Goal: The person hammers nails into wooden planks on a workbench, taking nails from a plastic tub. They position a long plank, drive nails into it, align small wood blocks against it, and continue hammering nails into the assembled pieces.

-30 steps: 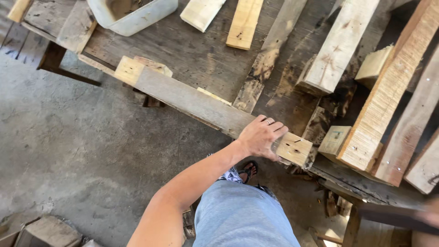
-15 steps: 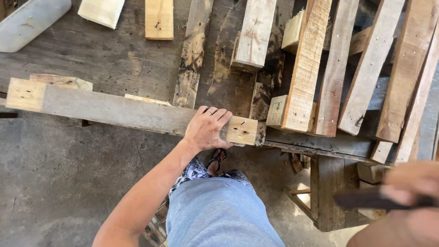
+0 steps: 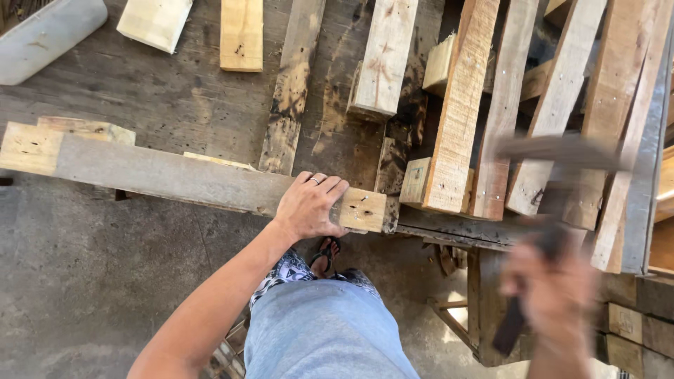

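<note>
My left hand (image 3: 309, 205) grips a long grey wooden beam (image 3: 175, 175) that lies along the near edge of a dark workbench (image 3: 140, 91). The beam's pale cut end (image 3: 365, 209) sticks out just right of my fingers. My right hand (image 3: 554, 295), blurred by motion, is raised at the lower right and closed on the dark handle of a hammer (image 3: 554, 161). The hammer's head hangs blurred over the stacked planks, up and right of the beam's end.
Several loose planks (image 3: 460, 105) and short offcuts (image 3: 241, 34) lie on the bench, piled thickly at the right. A pale plastic tub (image 3: 42, 35) sits at the top left corner. Concrete floor (image 3: 84, 281) lies below. My legs and a sandalled foot (image 3: 326, 254) stand by the bench.
My right hand has swung up from the lower right edge with the hammer, now blurred over the planks. My left hand stays on the beam, and the view has shifted slightly.
</note>
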A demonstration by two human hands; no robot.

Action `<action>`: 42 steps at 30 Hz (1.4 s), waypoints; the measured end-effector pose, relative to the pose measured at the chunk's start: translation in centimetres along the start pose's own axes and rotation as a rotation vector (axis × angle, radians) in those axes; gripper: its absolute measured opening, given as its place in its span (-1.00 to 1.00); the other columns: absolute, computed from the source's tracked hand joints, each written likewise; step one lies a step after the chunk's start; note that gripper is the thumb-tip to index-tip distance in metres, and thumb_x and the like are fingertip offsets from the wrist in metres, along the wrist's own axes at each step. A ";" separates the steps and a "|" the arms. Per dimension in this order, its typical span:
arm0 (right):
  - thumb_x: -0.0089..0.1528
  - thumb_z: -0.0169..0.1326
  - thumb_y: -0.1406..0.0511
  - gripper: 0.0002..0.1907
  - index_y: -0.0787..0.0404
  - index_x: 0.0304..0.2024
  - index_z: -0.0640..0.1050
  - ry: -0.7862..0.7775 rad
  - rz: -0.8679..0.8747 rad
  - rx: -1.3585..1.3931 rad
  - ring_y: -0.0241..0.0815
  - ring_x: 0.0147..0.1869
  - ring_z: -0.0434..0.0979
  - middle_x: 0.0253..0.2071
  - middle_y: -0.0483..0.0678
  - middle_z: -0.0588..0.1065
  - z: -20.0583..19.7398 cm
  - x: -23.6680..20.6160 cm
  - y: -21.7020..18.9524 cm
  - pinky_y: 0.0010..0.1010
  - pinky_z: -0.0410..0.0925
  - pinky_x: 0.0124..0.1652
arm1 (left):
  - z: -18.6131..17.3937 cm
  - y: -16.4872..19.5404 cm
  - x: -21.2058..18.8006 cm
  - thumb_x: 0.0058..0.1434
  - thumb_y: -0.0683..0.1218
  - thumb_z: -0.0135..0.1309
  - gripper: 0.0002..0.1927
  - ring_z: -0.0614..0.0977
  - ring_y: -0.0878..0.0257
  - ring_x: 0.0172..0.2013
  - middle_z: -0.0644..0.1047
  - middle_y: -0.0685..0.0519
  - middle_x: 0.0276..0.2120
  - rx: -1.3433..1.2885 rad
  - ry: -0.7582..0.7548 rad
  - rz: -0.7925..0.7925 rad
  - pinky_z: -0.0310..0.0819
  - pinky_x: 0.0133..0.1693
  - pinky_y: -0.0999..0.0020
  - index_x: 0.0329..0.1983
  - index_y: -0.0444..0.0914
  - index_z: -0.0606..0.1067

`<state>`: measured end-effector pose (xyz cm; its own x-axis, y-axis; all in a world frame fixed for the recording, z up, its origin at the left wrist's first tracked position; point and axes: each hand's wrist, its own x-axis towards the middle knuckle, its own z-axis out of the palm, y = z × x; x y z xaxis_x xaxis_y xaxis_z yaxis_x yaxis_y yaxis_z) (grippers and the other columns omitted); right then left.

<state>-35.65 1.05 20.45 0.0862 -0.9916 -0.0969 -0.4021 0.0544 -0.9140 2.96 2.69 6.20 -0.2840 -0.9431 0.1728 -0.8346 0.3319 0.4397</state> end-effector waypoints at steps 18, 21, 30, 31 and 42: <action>0.32 -0.02 0.30 -0.78 0.27 -0.02 0.41 0.063 -0.207 0.303 -0.30 -0.61 0.35 -0.56 -0.11 0.37 -2.3 -0.2 0.0 -0.44 0.27 -0.64 | 0.3 -0.3 0.1 -0.20 0.39 0.31 -0.10 0.54 0.09 0.02 0.55 0.00 0.01 -0.002 -0.095 -0.027 0.28 0.08 0.12 0.11 -0.24 0.47; 0.30 0.02 0.24 -0.76 0.26 -0.08 0.40 0.157 -0.595 0.572 -0.27 -0.59 0.37 -0.57 -0.09 0.38 0.5 1.2 -5.3 -0.39 0.29 -0.61 | 0.8 -0.4 0.1 -0.21 0.41 0.31 -0.07 0.53 0.08 0.01 0.55 -0.02 0.00 0.000 -0.077 -0.018 0.28 0.05 0.10 0.10 -0.26 0.47; 0.22 0.12 0.11 -0.69 0.18 -0.23 0.39 -0.374 0.402 -0.454 -0.24 -0.58 0.42 -0.62 -0.08 0.43 8.9 -3.0 6.8 -0.32 0.32 -0.57 | 0.5 -0.2 -0.5 -0.28 0.35 0.33 -0.10 0.55 0.10 0.02 0.56 0.04 -0.03 -0.006 -0.069 -0.043 0.30 0.05 0.14 0.09 -0.21 0.47; 0.24 0.13 0.12 -0.67 0.24 -0.24 0.41 -0.344 0.365 -0.470 -0.23 -0.57 0.41 -0.60 -0.08 0.43 6.1 -2.6 6.8 -0.30 0.32 -0.59 | 0.4 -0.2 -0.3 -0.28 0.35 0.34 -0.09 0.55 0.10 0.02 0.56 0.03 -0.03 0.002 -0.073 -0.035 0.30 0.05 0.13 0.10 -0.21 0.47; 0.27 0.07 0.12 -0.67 0.21 -0.13 0.35 -0.156 0.050 -0.261 -0.22 -0.57 0.47 -0.58 -0.05 0.47 12.1 0.7 -2.6 -0.29 0.40 -0.55 | 0.3 -0.5 -0.2 -0.27 0.35 0.34 -0.10 0.55 0.09 -0.01 0.55 0.03 -0.07 -0.005 -0.073 -0.021 0.30 0.02 0.12 0.08 -0.22 0.48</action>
<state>-23.49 1.65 18.00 0.1914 -0.9571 -0.2174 -0.6286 0.0506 -0.7761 3.25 2.69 5.69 -0.3008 -0.9486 0.0987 -0.8382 0.3123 0.4471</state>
